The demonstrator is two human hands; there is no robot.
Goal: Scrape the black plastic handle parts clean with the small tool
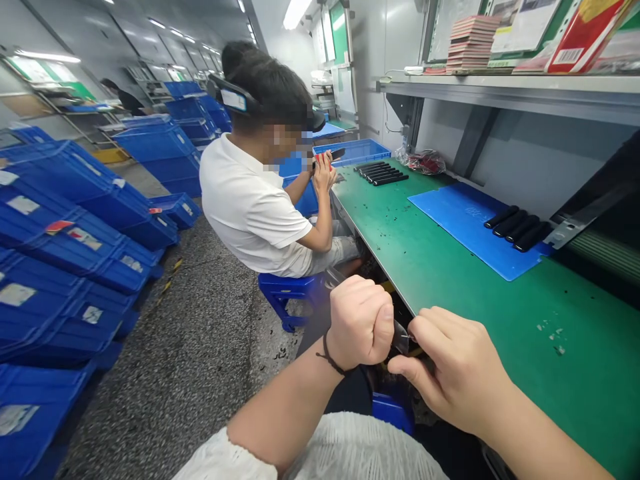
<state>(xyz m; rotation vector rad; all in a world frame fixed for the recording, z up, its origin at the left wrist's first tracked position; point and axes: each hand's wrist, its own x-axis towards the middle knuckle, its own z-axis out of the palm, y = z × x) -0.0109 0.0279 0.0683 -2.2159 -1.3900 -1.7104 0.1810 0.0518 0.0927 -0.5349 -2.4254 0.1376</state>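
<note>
My left hand (361,325) is closed in a fist around a dark, smooth piece (401,339), which sticks out on its right side. A greyish, blurred end shows past the far side of the fist. Close by on the right, my right hand (450,363) has its fingers curled against the tip of that dark piece, with the thumb stretched out below. Whatever is between those fingers is too small to make out. Both hands are in front of the body, beside the edge of the green table (500,320).
Several black handle-like pieces (517,227) lie on a blue sheet (463,220), with more black pieces (383,173) farther back. A seated co-worker (265,200) holds something red and black. Blue crates (65,220) are stacked left; a shelf (515,83) overhangs the table.
</note>
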